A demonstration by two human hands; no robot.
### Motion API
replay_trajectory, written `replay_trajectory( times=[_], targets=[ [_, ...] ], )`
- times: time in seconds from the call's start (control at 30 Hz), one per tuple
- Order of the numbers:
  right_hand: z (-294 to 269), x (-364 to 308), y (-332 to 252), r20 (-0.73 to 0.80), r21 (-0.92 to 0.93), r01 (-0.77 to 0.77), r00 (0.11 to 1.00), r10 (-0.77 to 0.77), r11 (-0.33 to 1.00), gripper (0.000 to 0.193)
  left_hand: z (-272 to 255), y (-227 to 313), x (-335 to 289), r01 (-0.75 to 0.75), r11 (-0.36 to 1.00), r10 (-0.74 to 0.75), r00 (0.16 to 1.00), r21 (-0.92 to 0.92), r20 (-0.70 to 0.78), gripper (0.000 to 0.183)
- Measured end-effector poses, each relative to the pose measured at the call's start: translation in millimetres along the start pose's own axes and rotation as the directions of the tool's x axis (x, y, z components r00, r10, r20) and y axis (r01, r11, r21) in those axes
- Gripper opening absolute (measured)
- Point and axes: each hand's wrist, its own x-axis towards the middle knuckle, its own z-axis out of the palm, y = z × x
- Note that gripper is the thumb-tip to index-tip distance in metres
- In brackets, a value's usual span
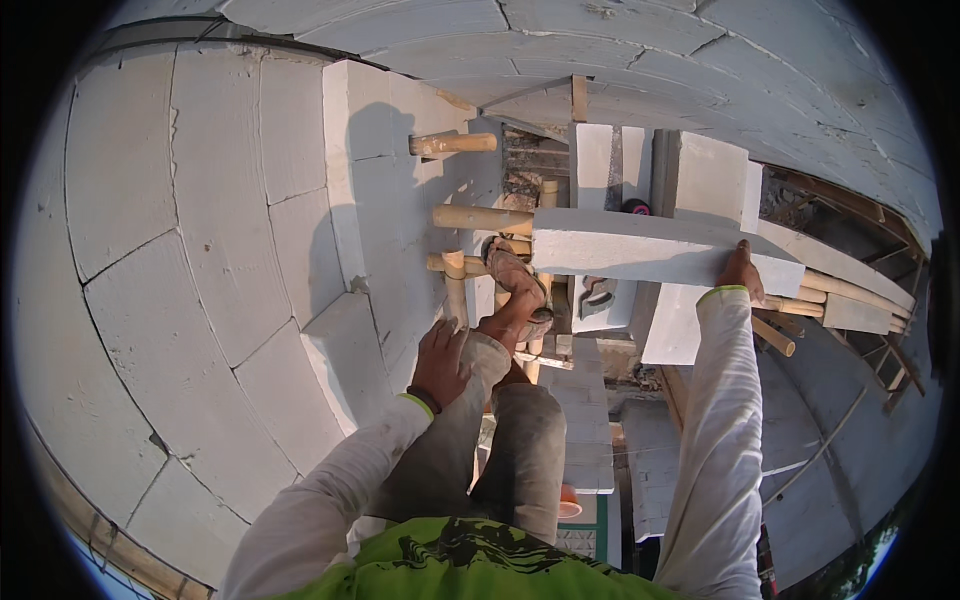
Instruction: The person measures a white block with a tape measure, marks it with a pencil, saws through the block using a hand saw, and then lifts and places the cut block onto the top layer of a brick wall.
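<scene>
A long white aerated concrete block (650, 246) lies across the middle, its left end by the bamboo poles. My right hand (738, 272) grips this block near its right end, with the thumb side against the near face. My left hand (438, 362) rests on my bent knee, fingers stretched forward, holding nothing. Just beyond its fingertips stands a bamboo pole end (455, 285). My sandalled foot (515, 268) is on the bamboo, left of the block.
A white block wall (130, 240) rises on the left, with a bamboo stub (455, 143) sticking out. More blocks (708, 180) stand behind the long one. A grey-green handled tool (597, 297) lies below it. Bamboo poles (775, 335) jut out at right. An orange container (569, 502) sits lower down.
</scene>
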Motion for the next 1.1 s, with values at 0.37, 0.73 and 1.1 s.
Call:
replay_trajectory(
  times=[0.37,0.73,1.1],
  targets=[
    [23.1,-3.6,-3.5,-0.248,0.458,-0.085,0.944,0.219,0.885,0.085,-37.5,-117.2,-188.6,0.724,0.593,-0.791,0.605,-0.352,-0.089,0.050],
    [-12.5,-32.3,-7.0,-0.294,0.434,-0.039,0.938,0.182,0.900,0.100,25.2,-22.1,23.9,0.469,0.668,-0.436,0.876,-0.577,0.208,0.048],
    [0.2,3.5,-2.7,-0.273,0.416,0.009,0.955,0.115,0.909,0.127,80.7,69.1,212.6,0.617,-0.294,-0.386,0.622,-0.730,0.681,0.096]
  ],
)
